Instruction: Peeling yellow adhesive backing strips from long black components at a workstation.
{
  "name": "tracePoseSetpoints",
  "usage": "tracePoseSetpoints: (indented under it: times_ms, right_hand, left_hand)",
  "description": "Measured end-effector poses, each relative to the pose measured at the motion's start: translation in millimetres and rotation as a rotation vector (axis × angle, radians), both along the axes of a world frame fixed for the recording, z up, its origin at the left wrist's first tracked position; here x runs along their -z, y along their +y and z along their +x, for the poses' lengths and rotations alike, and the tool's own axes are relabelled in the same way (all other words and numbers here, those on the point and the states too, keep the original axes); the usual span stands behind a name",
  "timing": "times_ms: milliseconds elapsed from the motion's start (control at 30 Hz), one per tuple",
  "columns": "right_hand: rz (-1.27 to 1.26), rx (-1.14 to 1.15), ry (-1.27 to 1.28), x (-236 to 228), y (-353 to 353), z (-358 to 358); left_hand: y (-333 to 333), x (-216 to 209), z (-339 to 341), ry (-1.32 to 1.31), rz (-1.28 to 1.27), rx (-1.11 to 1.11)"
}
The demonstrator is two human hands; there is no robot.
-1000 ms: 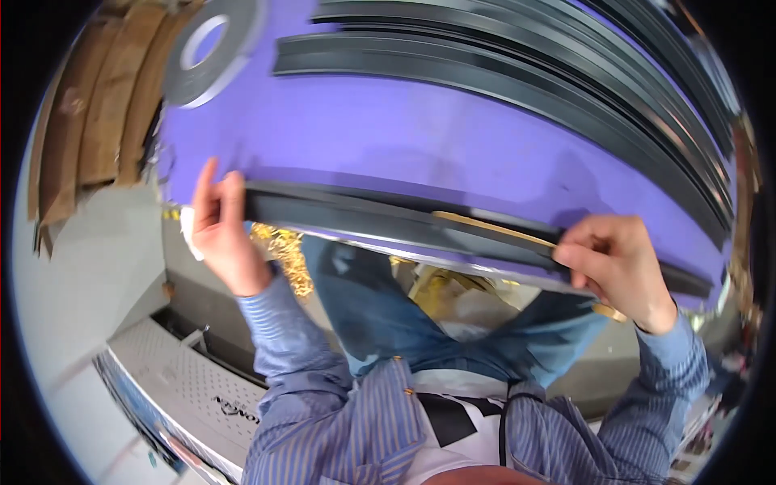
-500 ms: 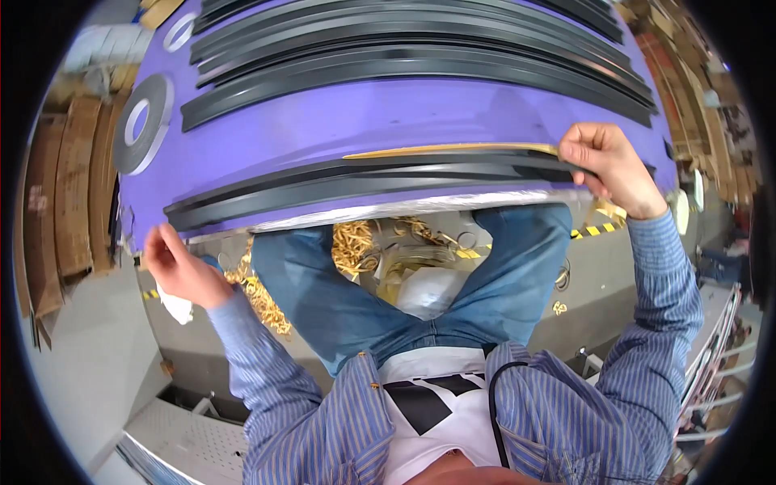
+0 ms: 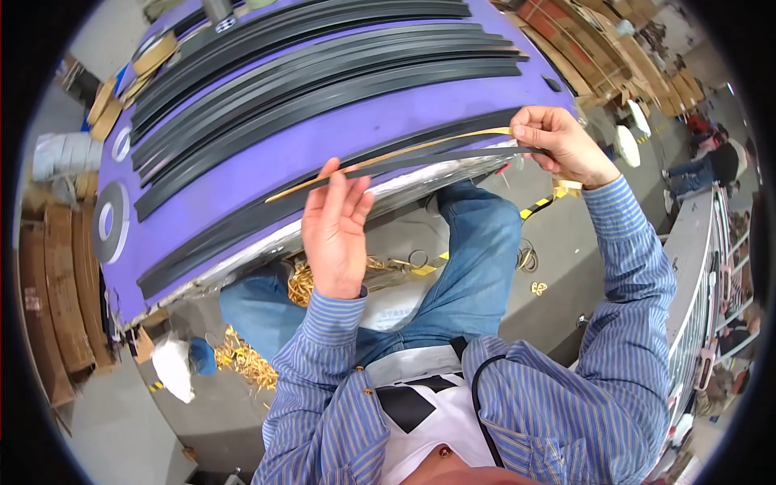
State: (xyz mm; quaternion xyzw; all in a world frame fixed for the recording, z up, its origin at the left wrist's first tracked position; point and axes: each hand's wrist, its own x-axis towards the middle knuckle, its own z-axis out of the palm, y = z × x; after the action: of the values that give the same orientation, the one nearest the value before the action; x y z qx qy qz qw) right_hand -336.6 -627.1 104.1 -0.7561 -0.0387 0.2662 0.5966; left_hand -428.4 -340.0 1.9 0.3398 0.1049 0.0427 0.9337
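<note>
My right hand (image 3: 558,145) is closed in a pinch on the end of a narrow tan strip (image 3: 453,137), which looks like tape backing. A thin dark grey strip (image 3: 453,156) also runs to its fingers. My left hand (image 3: 335,234) is raised with fingers stretched and apart, close to both strips; whether it touches them I cannot tell. Under the strips, a long black profile (image 3: 202,242) lies along the near edge of the purple-covered table (image 3: 275,153). The tan strip's far-left end reaches past my left fingers, over this profile.
Several more black profiles (image 3: 323,89) lie in rows farther back. Grey tape rolls (image 3: 121,222) and tan rolls (image 3: 153,55) sit at the left edge. Curled tan strips (image 3: 246,360) litter the floor. Stacked cardboard (image 3: 61,283) stands left, a metal rack (image 3: 695,242) right.
My left hand has moved right, from the profile's left end to the strips near its middle. My right hand keeps its pinch; a grey strip now shows beside the tan one. The view has turned.
</note>
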Motion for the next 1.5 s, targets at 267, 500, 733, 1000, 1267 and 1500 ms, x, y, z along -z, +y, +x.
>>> tracePoseSetpoints:
  times_ms: [267,500,733,1000,1267,1500]
  right_hand:
    - [-0.018,-0.040,-0.126,91.3,-102.3,19.3]
    - [-0.266,0.065,-0.121,184.8,-162.7,27.8]
    - [-0.733,-0.108,-0.433,213.8,-148.4,21.7]
    - [-0.156,-0.102,-0.310,50.6,-55.1,21.9]
    - [-0.137,-0.595,-0.211,2.1,79.0,68.7]
    - [-0.106,-0.898,0.031,0.8,121.8,75.2]
  left_hand:
    - [-25.6,-5.3,4.0,-0.035,-0.106,-0.107]
    - [-38.0,-8.5,-1.9,-0.096,-0.096,-0.148]
    - [-52.6,-11.8,-7.9,-0.098,-0.012,-0.155]
    - [-103.5,-13.5,17.4,-0.082,0.000,-0.056]
    - [-140.6,-20.2,28.8,-0.151,-0.037,0.033]
    - [-137.6,-24.1,22.9,-0.176,-0.056,0.090]
